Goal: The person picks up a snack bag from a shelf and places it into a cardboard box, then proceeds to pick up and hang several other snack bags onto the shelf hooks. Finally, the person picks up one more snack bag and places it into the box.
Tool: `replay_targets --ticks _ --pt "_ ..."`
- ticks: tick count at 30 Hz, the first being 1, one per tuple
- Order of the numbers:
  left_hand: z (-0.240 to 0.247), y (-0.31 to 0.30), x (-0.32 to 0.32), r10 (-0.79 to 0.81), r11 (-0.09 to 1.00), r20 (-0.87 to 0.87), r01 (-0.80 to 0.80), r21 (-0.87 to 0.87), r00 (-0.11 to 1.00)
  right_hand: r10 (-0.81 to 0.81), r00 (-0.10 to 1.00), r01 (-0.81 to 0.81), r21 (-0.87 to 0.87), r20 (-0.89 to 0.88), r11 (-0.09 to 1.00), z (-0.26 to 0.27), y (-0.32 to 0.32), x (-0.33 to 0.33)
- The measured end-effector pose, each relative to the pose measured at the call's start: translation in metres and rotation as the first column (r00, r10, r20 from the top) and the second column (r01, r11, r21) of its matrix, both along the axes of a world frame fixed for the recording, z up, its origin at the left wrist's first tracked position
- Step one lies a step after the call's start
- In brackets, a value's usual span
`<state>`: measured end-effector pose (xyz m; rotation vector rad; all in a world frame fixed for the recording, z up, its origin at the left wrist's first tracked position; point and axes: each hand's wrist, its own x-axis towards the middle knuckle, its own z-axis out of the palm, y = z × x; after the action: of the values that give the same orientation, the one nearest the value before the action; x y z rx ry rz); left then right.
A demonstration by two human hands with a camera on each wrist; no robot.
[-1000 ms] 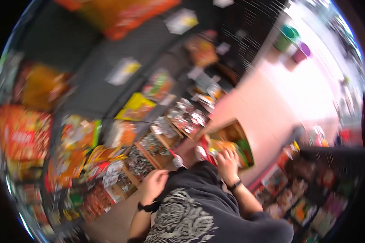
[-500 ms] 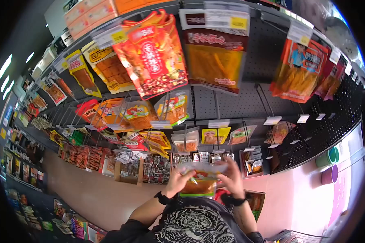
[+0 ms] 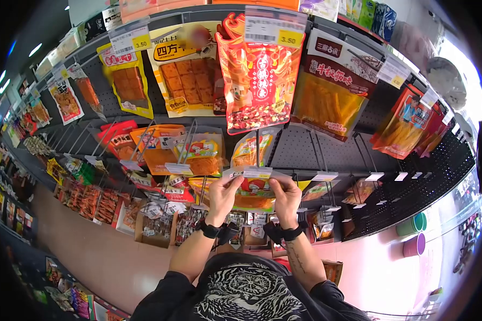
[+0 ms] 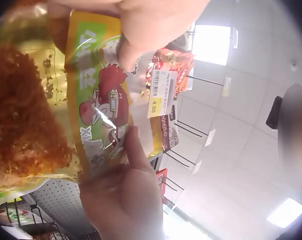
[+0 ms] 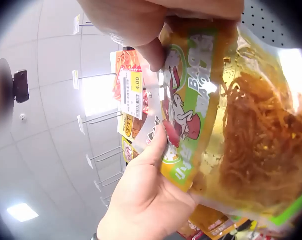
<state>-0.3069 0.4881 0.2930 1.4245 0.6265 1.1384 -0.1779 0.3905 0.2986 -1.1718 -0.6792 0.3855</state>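
Both hands hold a clear, yellow-and-green packet of shredded orange-brown food (image 3: 254,187) upright by its top edge, in front of the hanging rack. My left hand (image 3: 223,198) pinches the top left corner between thumb and fingers, and my right hand (image 3: 287,199) pinches the top right corner. A similar packet (image 3: 251,151) hangs just behind and above. In the left wrist view the packet's printed header (image 4: 103,95) shows a red cartoon figure; in the right wrist view its food (image 5: 266,135) shows through the film. Whether a hook passes through it, I cannot tell.
A large red packet (image 3: 260,80) hangs above the hands, with a brown-topped packet (image 3: 334,85) to its right. Metal hooks with price tags stick out around them. Below are boxes of small packets (image 3: 155,227); green and purple buckets (image 3: 414,245) stand on the floor at right.
The view has swung from the floor box to face the rack. The hands, apart at first, took hold of the packet and have raised it from near the chest toward the hooks.
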Motion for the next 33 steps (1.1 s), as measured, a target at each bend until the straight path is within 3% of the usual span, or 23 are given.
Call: replay_targets --ticks 7,14,16,17,20,23,25,26,27,28,29,30,32,33 --pt "0.002 0.017 0.006 -0.083 0.996 -0.080 0.085 0.022 0.993 -0.087 0.996 0.084 -0.080 -0.030 0.993 0.000 0.011 0.007" --pt "-0.010 0.030 0.009 -0.126 0.992 0.000 0.126 0.021 0.992 -0.152 0.988 0.147 -0.111 -0.039 0.983 0.006 0.016 0.005" --pt "-0.020 0.045 0.020 -0.076 0.997 -0.078 0.076 0.001 0.994 -0.155 0.988 0.156 -0.211 0.017 0.965 -0.001 0.033 0.017" --pt "-0.029 0.055 0.034 -0.050 0.999 0.002 0.050 0.007 0.999 -0.182 0.979 0.198 -0.217 0.092 0.956 -0.009 0.045 0.026" --pt "-0.016 0.077 0.053 -0.015 0.991 -0.022 0.018 0.134 1.000 -0.250 0.924 0.339 -0.318 0.289 0.885 -0.010 0.073 0.047" --pt "-0.036 0.103 0.076 0.004 1.000 0.020 -0.004 -0.001 1.000 -0.235 0.917 0.348 -0.363 0.321 0.864 -0.015 0.079 0.058" --pt "-0.038 0.110 0.080 0.050 0.998 0.005 -0.050 0.041 0.999 -0.253 0.907 0.358 -0.304 0.335 0.883 -0.029 0.073 0.055" --pt "-0.041 0.111 0.084 0.092 0.993 -0.011 -0.091 0.079 0.996 -0.274 0.897 0.370 -0.250 0.347 0.895 -0.040 0.062 0.052" --pt "-0.039 0.110 0.087 0.164 0.972 0.010 -0.163 0.170 0.986 -0.224 0.944 0.296 -0.314 0.243 0.902 -0.044 0.042 0.042" --pt "-0.040 0.111 0.079 0.214 0.944 -0.202 -0.149 0.295 0.956 -0.135 0.939 0.264 -0.416 0.315 0.870 -0.069 0.019 0.039" --pt "-0.067 0.117 0.080 0.010 0.983 0.045 -0.018 0.182 0.999 -0.007 0.963 0.149 -0.510 0.269 0.847 -0.085 -0.011 0.034" --pt "-0.081 0.117 0.075 -0.158 0.986 0.111 0.162 -0.028 0.981 0.113 0.973 0.028 -0.589 0.201 0.807 -0.100 -0.043 0.029" --pt "-0.098 0.103 0.044 -0.164 0.980 -0.109 0.175 0.100 0.980 0.114 0.981 0.017 -0.652 0.159 0.758 -0.150 -0.110 0.025" --pt "-0.105 0.096 0.028 -0.151 0.968 -0.212 0.188 0.167 0.966 0.031 0.991 0.079 -0.745 0.134 0.663 -0.168 -0.147 0.022"
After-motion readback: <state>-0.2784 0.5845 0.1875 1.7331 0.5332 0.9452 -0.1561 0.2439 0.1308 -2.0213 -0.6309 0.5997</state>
